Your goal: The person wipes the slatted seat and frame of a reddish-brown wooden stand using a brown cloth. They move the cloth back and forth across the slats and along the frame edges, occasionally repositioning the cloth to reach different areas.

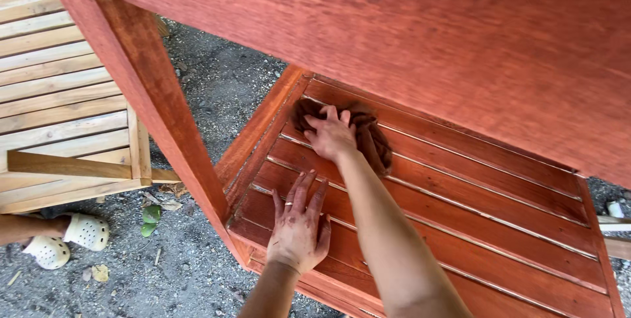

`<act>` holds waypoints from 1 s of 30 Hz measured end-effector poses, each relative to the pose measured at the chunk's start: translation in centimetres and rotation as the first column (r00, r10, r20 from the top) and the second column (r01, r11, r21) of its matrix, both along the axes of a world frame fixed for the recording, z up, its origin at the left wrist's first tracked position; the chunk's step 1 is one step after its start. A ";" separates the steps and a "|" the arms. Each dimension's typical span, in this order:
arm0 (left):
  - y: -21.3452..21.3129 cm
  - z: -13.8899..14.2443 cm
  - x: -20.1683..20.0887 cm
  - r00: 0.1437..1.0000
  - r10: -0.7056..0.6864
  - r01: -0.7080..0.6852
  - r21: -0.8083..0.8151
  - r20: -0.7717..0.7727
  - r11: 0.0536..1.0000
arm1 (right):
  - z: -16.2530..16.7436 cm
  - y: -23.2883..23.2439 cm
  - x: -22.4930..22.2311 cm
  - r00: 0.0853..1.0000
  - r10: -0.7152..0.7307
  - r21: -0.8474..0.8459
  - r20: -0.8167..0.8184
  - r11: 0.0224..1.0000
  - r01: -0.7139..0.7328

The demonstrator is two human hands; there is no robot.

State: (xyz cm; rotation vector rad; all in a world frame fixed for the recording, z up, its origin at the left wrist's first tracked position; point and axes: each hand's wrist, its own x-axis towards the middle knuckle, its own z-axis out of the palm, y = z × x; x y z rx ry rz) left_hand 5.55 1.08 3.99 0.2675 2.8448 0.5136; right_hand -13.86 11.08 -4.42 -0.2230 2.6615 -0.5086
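Here, right hand (330,135) pressing rag (368,135), slatted shelf (499,226)
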 end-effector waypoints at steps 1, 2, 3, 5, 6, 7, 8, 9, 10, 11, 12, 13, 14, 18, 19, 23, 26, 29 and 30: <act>-0.1 -0.1 0.1 1.000 0.016 -0.016 0.030 -0.010 0.999 | 0.3 -1.1 -0.2 0.999 -0.037 0.002 0.015 0.999 0.037; -0.2 -0.2 0.2 0.999 0.031 -0.030 0.060 -0.020 0.998 | 0.7 -1.7 -0.4 0.999 -0.034 0.027 0.040 0.999 0.033; -0.3 -0.3 0.2 0.999 0.033 -0.031 0.075 -0.025 0.997 | 1.1 -2.2 -0.9 0.998 -0.028 0.051 0.057 0.998 0.025; -0.4 -0.5 0.3 0.999 0.045 -0.042 0.114 -0.025 0.993 | 2.0 -2.5 -1.6 0.997 -0.007 0.077 0.076 0.997 0.001; -0.4 -0.5 0.3 0.999 0.042 -0.038 0.098 -0.035 0.994 | 2.4 -2.3 -1.9 0.997 0.004 0.076 0.075 0.997 -0.009; -0.4 -0.5 0.3 0.998 0.039 -0.035 0.080 -0.049 0.996 | 2.6 -2.1 -2.2 0.997 0.016 0.073 0.069 0.997 -0.021; -0.4 -0.5 0.2 0.997 0.034 -0.030 0.063 -0.066 0.998 | 2.7 -1.8 -2.4 0.998 0.019 0.067 0.063 0.997 -0.023; -0.4 -0.5 0.1 0.997 0.040 -0.035 0.077 -0.064 0.996 | 2.6 -1.6 -2.6 0.998 0.020 0.057 0.059 0.998 -0.023; -0.4 -0.5 0.1 0.997 0.043 -0.037 0.088 -0.059 0.995 | 2.3 -1.3 -2.7 0.998 0.018 0.046 0.057 0.999 -0.021; -0.4 -0.4 0.0 0.998 0.045 -0.040 0.102 -0.054 0.994 | 2.0 -1.1 -2.7 0.999 0.029 0.029 0.037 0.999 -0.031; -0.5 -0.3 0.0 0.997 0.049 -0.042 0.111 -0.060 0.993 | 1.6 -0.8 -2.8 0.999 0.041 0.013 0.020 0.999 -0.042; -0.5 -0.2 0.0 0.997 0.050 -0.042 0.124 -0.062 0.991 | 1.2 -0.5 -2.8 0.999 0.051 0.001 0.006 0.999 -0.051; -0.6 -0.2 0.0 0.996 0.050 -0.041 0.137 -0.068 0.990 | 0.8 -0.3 -2.8 0.998 0.058 -0.014 -0.017 0.998 -0.059; -0.6 0.2 -0.1 0.998 0.051 -0.048 0.125 -0.025 0.991 | 0.3 1.0 -2.4 0.993 0.065 -0.025 -0.097 0.997 -0.068; -0.6 0.2 -0.1 0.999 0.051 -0.049 0.121 -0.012 0.991 | 0.5 1.5 -2.1 0.992 0.061 -0.018 -0.111 0.998 -0.064; -0.7 0.5 -0.4 0.999 0.050 -0.050 0.118 -0.005 0.992 | 2.2 4.1 1.6 0.991 0.017 0.058 -0.134 0.998 -0.010; -0.7 0.7 -0.5 0.999 0.037 -0.039 0.083 0.025 0.996 | 3.4 7.0 5.3 0.997 -0.012 0.176 -0.070 0.984 0.024; -0.7 0.9 -0.4 0.999 0.044 -0.045 0.121 0.015 0.992 | 3.7 9.4 7.6 0.998 -0.020 0.202 -0.058 0.979 0.031; -0.8 1.0 -0.5 0.999 0.042 -0.044 0.108 0.018 0.993 | 3.9 10.1 7.5 0.998 0.027 0.134 -0.053 0.991 -0.019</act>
